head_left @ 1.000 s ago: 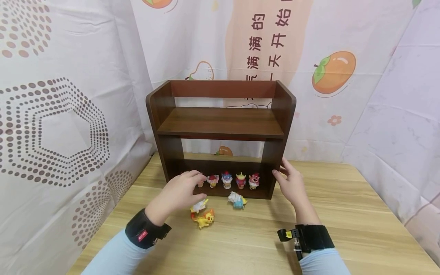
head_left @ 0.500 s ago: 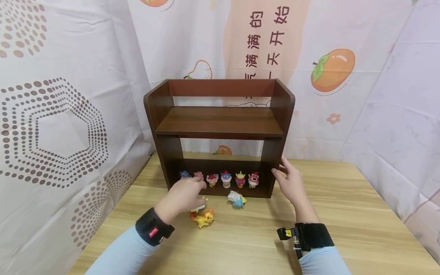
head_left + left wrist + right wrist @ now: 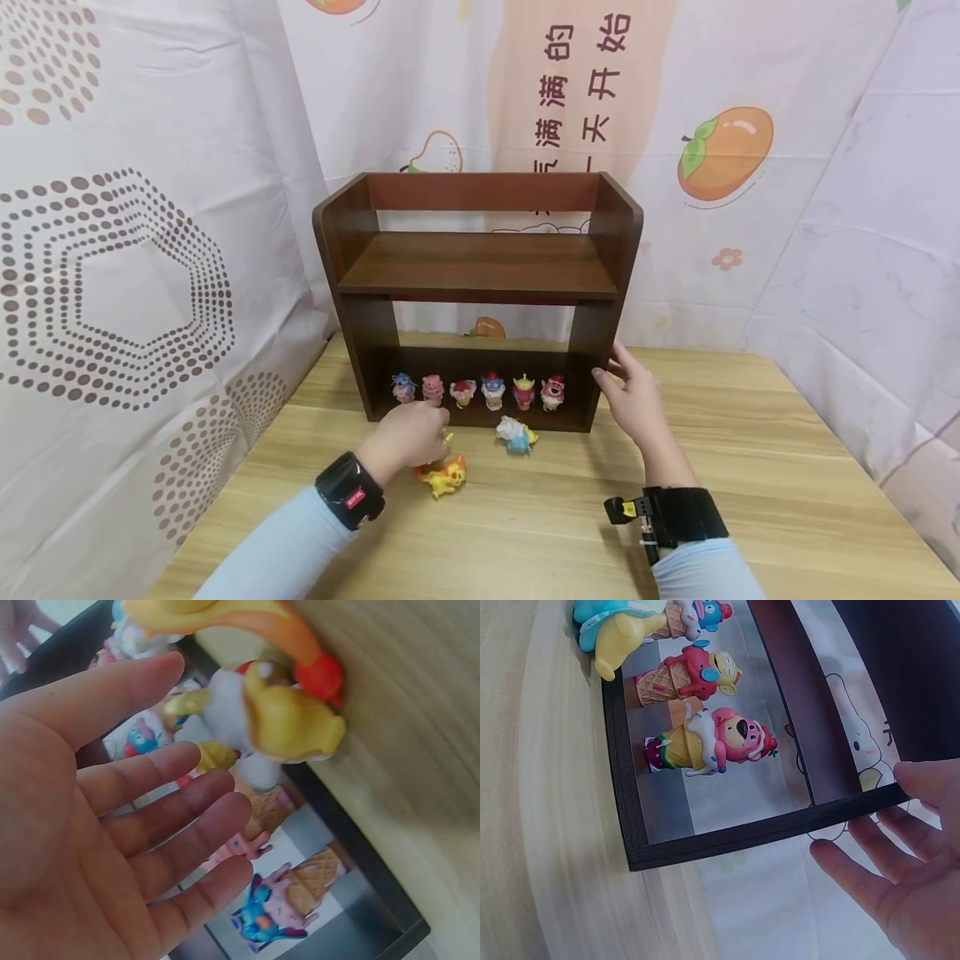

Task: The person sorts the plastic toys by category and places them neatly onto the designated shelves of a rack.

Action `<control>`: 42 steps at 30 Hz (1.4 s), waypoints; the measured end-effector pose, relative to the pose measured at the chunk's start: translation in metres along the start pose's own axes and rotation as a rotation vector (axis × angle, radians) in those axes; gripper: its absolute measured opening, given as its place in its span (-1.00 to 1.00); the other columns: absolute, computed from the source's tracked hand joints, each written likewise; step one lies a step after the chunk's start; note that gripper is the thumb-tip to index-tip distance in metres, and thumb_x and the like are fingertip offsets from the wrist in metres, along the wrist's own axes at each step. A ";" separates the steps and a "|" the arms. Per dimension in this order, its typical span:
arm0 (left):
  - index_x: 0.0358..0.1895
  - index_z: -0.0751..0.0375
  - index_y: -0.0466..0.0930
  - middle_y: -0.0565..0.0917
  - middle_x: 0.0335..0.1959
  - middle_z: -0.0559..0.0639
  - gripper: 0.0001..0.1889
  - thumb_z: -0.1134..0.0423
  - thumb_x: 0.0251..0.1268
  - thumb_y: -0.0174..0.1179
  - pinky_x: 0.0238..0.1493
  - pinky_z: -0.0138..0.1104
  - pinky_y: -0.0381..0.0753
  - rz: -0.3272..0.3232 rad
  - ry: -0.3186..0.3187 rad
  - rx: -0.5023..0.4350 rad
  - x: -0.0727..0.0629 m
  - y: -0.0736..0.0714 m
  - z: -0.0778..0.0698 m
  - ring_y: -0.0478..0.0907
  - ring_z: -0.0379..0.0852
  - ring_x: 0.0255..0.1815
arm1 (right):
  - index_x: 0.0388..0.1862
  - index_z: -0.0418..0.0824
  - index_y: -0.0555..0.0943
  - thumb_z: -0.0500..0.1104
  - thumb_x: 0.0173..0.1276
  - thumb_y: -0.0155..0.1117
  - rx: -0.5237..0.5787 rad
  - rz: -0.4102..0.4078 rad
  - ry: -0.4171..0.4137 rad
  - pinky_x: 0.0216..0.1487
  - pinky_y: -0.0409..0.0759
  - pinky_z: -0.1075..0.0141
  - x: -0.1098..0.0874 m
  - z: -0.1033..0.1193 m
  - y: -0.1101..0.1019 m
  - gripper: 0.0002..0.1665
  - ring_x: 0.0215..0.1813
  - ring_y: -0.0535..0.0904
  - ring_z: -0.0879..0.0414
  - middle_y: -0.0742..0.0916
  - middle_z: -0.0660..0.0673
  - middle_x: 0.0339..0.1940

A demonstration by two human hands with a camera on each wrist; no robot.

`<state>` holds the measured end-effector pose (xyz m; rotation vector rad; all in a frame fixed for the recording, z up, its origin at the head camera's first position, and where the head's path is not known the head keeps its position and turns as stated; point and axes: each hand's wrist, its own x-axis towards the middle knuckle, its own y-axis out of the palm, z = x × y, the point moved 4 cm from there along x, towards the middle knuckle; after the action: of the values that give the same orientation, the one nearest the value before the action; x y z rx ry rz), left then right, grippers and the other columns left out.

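Note:
My left hand (image 3: 407,435) is low in front of the shelf, over a small white-and-yellow figurine (image 3: 447,436) that it mostly hides in the head view. The left wrist view shows its thumb and fingers spread and slightly bent, with the same figurine (image 3: 289,724) just beyond their tips. Beside it lies a yellow-orange figurine (image 3: 446,477) with a red-tipped tail. My right hand (image 3: 633,396) holds the right side panel of the dark brown wooden shelf (image 3: 480,265), thumb at the front edge and fingers along the outside, as the right wrist view (image 3: 922,859) shows.
Several ice-cream-cone figurines stand in a row on the lower shelf, among them a pink bear (image 3: 552,393) and a blue figure (image 3: 403,387). A white, blue and yellow figurine (image 3: 517,434) lies before the shelf on the wooden table (image 3: 750,467). Printed curtains (image 3: 810,250) hang behind.
My left hand has drawn back from the lower shelf, down and slightly right to the white-and-yellow figurine, uncovering the leftmost cone figures. My right hand stays at the side panel.

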<state>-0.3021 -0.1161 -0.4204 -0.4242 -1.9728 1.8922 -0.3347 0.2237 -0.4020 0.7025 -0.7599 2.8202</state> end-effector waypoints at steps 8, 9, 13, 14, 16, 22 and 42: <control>-0.37 0.09 0.63 0.58 -0.45 -0.10 -0.81 0.15 0.07 0.45 -0.37 -0.14 0.62 0.024 -0.007 0.018 0.004 0.010 -0.001 0.55 -0.13 -0.42 | 0.55 -0.09 0.38 -0.28 0.49 0.26 0.001 -0.007 -0.008 0.06 0.61 -0.01 0.000 0.001 -0.001 -0.32 0.25 0.60 -0.23 0.58 -0.26 0.37; -0.37 0.08 0.63 0.58 -0.45 -0.10 -0.82 0.15 0.07 0.45 -0.37 -0.13 0.62 0.023 -0.007 0.021 0.004 0.010 -0.001 0.56 -0.12 -0.41 | 0.55 -0.09 0.38 -0.28 0.49 0.26 0.001 -0.008 -0.009 0.06 0.61 -0.01 0.000 0.002 -0.001 -0.32 0.25 0.60 -0.23 0.58 -0.26 0.36; -0.39 0.08 0.61 0.57 -0.47 -0.10 -0.82 0.16 0.08 0.44 -0.38 -0.11 0.62 0.026 -0.010 0.028 0.003 0.012 -0.001 0.56 -0.11 -0.43 | 0.55 -0.08 0.38 -0.28 0.50 0.26 0.004 -0.004 -0.010 0.06 0.61 -0.02 0.000 0.001 -0.001 -0.33 0.26 0.59 -0.24 0.59 -0.26 0.36; -0.39 0.08 0.61 0.57 -0.48 -0.10 -0.82 0.16 0.08 0.44 -0.39 -0.11 0.62 0.029 -0.011 0.030 0.003 0.013 -0.001 0.55 -0.11 -0.44 | 0.55 -0.08 0.38 -0.27 0.50 0.25 0.004 -0.001 -0.009 0.06 0.61 -0.03 0.000 0.001 0.000 -0.33 0.26 0.59 -0.24 0.58 -0.26 0.36; -0.39 0.08 0.61 0.56 -0.48 -0.10 -0.82 0.16 0.09 0.44 -0.40 -0.12 0.62 0.039 -0.014 0.034 0.003 0.015 0.000 0.53 -0.12 -0.46 | 0.56 -0.06 0.38 -0.25 0.51 0.25 0.004 0.004 -0.007 0.07 0.61 -0.03 0.000 0.001 0.000 -0.33 0.27 0.58 -0.24 0.58 -0.25 0.37; -0.35 0.12 0.62 0.55 -0.48 -0.08 -0.82 0.19 0.11 0.45 -0.42 -0.14 0.60 0.053 -0.008 0.037 0.004 0.020 -0.001 0.50 -0.12 -0.47 | 0.56 -0.06 0.37 -0.25 0.52 0.24 0.009 0.007 -0.002 0.07 0.61 -0.03 0.000 -0.001 0.001 -0.33 0.28 0.58 -0.25 0.57 -0.26 0.37; -0.19 0.19 0.64 0.62 -0.37 0.00 -0.64 0.24 -0.08 0.54 -0.40 -0.16 0.64 0.049 -0.011 0.063 0.006 0.023 -0.001 0.56 -0.10 -0.40 | 0.56 -0.07 0.37 -0.27 0.51 0.25 0.009 -0.001 -0.005 0.07 0.61 -0.04 0.000 0.000 0.000 -0.32 0.26 0.59 -0.26 0.58 -0.26 0.36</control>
<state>-0.3077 -0.1114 -0.4429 -0.4482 -1.9209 1.9849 -0.3346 0.2236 -0.4028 0.7109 -0.7475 2.8245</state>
